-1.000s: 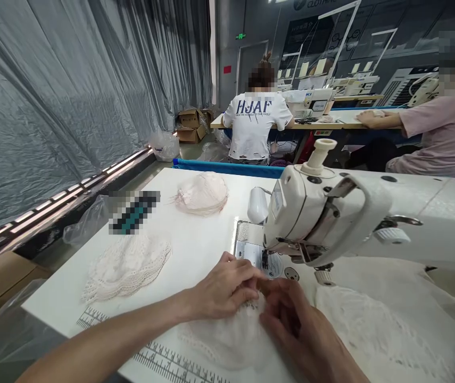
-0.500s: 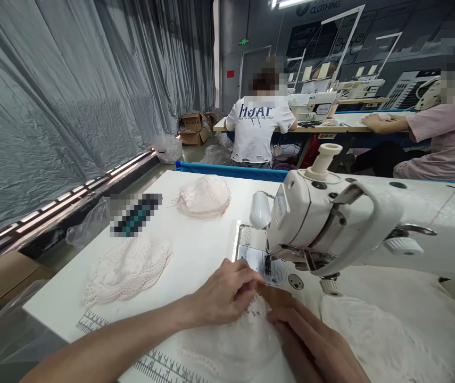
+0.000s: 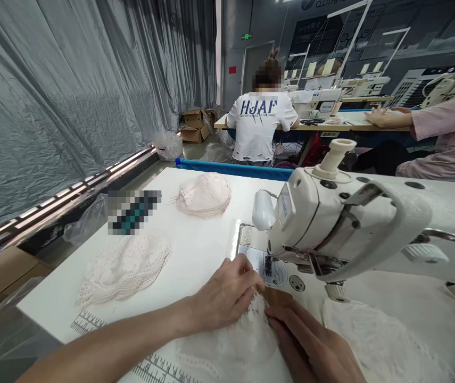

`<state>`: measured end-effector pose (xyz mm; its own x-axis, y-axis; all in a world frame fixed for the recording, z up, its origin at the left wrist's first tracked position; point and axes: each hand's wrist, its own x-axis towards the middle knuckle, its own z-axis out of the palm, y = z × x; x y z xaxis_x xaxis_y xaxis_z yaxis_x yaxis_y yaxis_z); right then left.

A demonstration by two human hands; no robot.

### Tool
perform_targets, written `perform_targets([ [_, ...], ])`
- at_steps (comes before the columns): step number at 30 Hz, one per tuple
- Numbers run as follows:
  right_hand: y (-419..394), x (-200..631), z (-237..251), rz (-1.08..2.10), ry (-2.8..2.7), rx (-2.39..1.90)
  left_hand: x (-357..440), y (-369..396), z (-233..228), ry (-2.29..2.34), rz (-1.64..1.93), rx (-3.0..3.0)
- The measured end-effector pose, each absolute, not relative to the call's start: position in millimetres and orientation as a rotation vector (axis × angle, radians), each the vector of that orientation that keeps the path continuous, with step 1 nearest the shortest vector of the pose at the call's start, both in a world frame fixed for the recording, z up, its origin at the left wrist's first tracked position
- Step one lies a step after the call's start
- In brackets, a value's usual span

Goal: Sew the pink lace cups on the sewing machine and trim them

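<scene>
Both my hands hold a white lace-edged fabric piece [image 3: 235, 348] in front of the sewing machine [image 3: 311, 218]. My left hand [image 3: 229, 292] is closed, its thumb and fingers pinching the fabric's upper edge just below the needle plate [image 3: 257, 260]. On the right side of the same edge, my right hand [image 3: 311, 332] is closed too, with its fingers bent around the cloth. A brown patch [image 3: 277, 298] shows between the hands; I cannot make out what it is. Part of the fabric is hidden under my fingers.
A scalloped lace piece [image 3: 125, 268] and a round pinkish fabric piece [image 3: 205, 196] lie on the white table [image 3: 195, 247]. More white fabric [image 3: 382, 335] is heaped at right. A printed ruler [image 3: 163, 369] runs along the front. Ahead, two people sit at other machines.
The view has shifted slightly, so the machine appears a little further right. My hands keep their hold on the fabric with hardly any movement. At right, a co-worker's hand has lifted and spread.
</scene>
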<state>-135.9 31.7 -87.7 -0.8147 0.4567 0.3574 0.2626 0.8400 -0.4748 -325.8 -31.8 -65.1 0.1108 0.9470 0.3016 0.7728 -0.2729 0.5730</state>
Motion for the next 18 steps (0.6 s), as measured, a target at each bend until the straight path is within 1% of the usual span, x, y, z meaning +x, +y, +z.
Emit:
perform_targets([
  [7,31.2,-134.7,-84.7,0.532,-2.593,-0.478,-328.3,-32.3,-64.6,1.766,0.813,2.351],
  [10,33.3,-130.3,-80.3,0.441,-2.638,-0.415,-327.6,-37.6,-55.0,1.848,0.733,2.474],
  [13,39.2,-125.3,-73.8,0.347,-2.68,-0.314,-324.5,-43.8,-46.1,1.83,0.609,2.519],
  [18,49.0,-120.4,-64.4,0.239,-2.698,-0.178,-320.3,-45.5,-45.6,1.793,0.464,2.522],
])
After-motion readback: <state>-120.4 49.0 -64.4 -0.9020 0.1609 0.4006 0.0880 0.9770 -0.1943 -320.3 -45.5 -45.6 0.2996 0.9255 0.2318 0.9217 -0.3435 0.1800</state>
